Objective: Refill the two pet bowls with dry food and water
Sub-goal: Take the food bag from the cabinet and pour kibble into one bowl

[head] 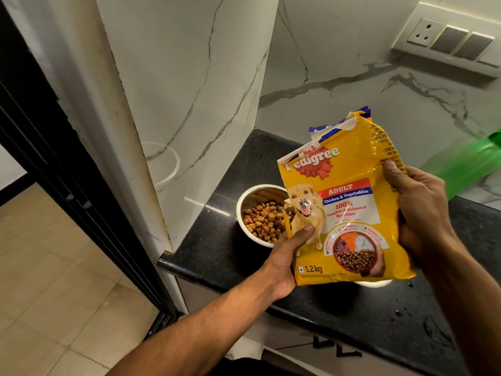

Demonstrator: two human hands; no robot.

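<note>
Black speckled counter [217, 256] under marble walls: the left hand [287, 256] pinches the food bag's [349, 213] lower left edge, the right hand [417, 213] grips its right side, upright. Just left, the steel bowl [248, 204] already holds kibble. Dry-food step looks finished; next likely needs setting the bag down and fetching water.

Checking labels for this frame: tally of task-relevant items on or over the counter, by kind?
Pet bowls: 2, a steel bowl holding kibble and a white rim showing below the bag
Food bags: 1, yellow bag, held by the left hand and right hand
Green plastic bottles: 1, green bottle at the right edge
Total: 4
</note>
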